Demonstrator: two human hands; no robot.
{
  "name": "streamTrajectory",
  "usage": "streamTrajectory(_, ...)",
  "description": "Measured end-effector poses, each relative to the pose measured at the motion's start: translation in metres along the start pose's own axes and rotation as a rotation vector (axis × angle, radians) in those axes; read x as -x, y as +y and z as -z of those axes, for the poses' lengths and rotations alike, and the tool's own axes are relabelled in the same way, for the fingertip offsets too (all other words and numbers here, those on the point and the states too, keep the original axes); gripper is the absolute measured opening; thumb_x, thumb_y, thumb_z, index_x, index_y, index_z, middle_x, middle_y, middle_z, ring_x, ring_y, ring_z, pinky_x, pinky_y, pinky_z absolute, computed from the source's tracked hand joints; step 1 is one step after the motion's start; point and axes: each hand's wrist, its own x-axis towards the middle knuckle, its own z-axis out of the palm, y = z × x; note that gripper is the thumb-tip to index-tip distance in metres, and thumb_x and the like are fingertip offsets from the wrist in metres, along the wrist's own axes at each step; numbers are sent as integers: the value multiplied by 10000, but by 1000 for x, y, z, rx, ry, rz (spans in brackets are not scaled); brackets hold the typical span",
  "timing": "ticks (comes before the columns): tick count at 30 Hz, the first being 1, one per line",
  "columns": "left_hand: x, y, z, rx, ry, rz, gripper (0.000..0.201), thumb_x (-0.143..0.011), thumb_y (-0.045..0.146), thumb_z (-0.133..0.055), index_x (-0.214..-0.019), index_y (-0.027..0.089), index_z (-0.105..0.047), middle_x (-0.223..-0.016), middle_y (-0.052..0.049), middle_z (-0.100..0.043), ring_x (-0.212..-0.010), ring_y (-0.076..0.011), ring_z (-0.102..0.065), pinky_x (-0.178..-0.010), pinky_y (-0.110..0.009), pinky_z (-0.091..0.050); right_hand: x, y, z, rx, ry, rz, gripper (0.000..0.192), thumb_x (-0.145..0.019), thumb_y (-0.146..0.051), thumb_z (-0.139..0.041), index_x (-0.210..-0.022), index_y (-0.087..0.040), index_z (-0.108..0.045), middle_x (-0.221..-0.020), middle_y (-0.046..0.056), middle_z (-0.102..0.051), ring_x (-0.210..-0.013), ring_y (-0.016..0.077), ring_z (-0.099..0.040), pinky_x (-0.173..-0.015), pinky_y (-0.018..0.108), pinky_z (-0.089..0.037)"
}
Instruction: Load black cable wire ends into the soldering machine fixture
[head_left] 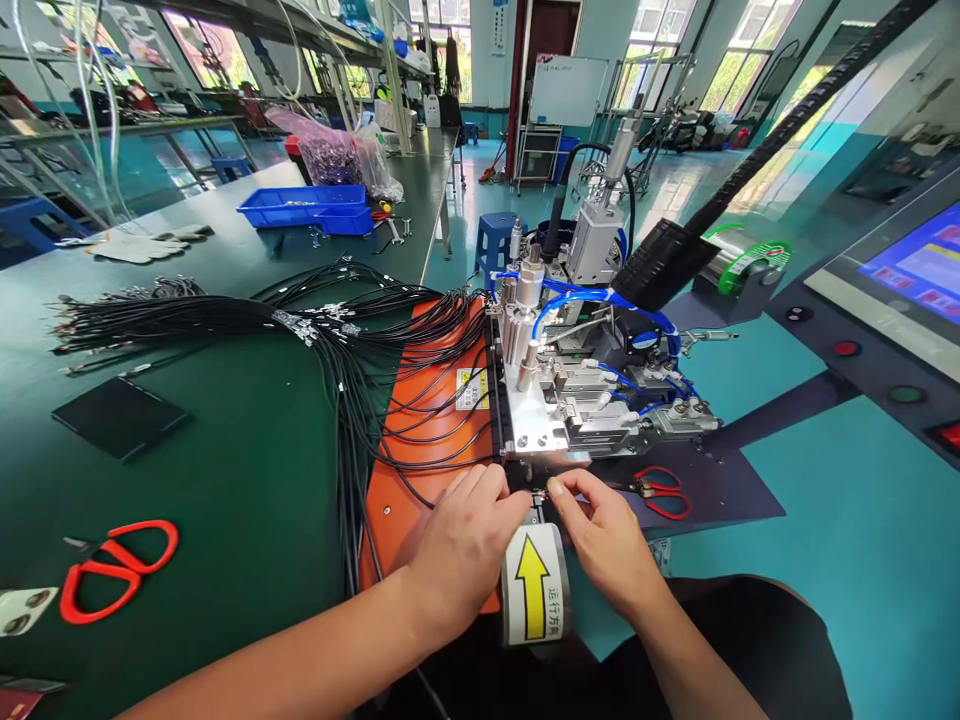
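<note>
- Saw red-handled scissors (122, 558) lying at the near left of the green desk (247, 480).
- Had an arrow-marked block (533, 600) below and between left hand (469, 525) and right hand (607, 535).
- Had the left fingers curled, thumb pointing inward, at the front of the machine (532, 415).
- Had the right thumb and forefinger drawn together beside a tiny part (538, 495); could not tell the contents of either grip.
- Saw a second pair of scissors (661, 490) on the machine's dark base.
- Saw black cables (360, 420) bundled on the desk, fanning across an orange plate (386, 535) toward the machine.
- Saw a blue tray (300, 214) beyond the cables.
</note>
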Motion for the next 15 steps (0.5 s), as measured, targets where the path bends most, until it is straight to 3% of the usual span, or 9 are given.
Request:
streamTrajectory(8,5,0,6,16,-1,-24,223,-970,119,-466,-1078,185,-650,-957,-60,-569,-883,-222,-497,-795,-370,-463,0,6,-9,20,12,53,344,-981,-476,-437,-822,-197,-561,-737,-15,-544,-668,145,-503,-620,248,-395)
streamTrajectory(15,7,-5,4,-110,37,-40,251,-969,75,-414,-992,144,-654,-871,-65,-570,-816,-227,-488,-770,-403,-422,-3,11,-13,-74,23,23,341,-969,-475,-462,-797,-192,-545,-740,-10,-526,-695,149,-471,-645,259,-376)
